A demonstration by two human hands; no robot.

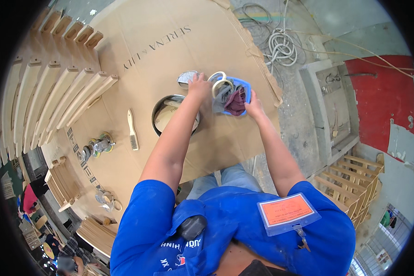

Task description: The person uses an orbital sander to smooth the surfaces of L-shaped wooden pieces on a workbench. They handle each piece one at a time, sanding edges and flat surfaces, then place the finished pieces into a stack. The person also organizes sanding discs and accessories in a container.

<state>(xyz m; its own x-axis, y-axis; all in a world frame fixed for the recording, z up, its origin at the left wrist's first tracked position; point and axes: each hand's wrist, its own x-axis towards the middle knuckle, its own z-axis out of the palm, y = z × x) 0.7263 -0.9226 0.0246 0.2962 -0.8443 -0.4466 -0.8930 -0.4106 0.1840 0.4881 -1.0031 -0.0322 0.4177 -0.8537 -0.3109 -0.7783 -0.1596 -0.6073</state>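
My left hand [198, 86] is at the right edge of a small round metal can [186, 79], fingers spread and touching or just beside it. My right hand [254, 106] grips the right side of a blue plastic basket [249, 88]. Inside the basket are a maroon cloth [235, 102], grey cloths [223, 93] and cream tape rolls [222, 86] sticking up at its left edge. Under my left forearm stands a large round dark-rimmed tin [157, 115], partly hidden, with something pale lying in it.
Cardboard [138, 87] covers the table. A wooden-handled wire brush [132, 130] and a power tool [99, 145] lie left. Slatted wooden frames [55, 96] stand along the left side. Coiled hose [280, 48] lies on the floor beyond the right edge. Other people [71, 257] are at lower left.
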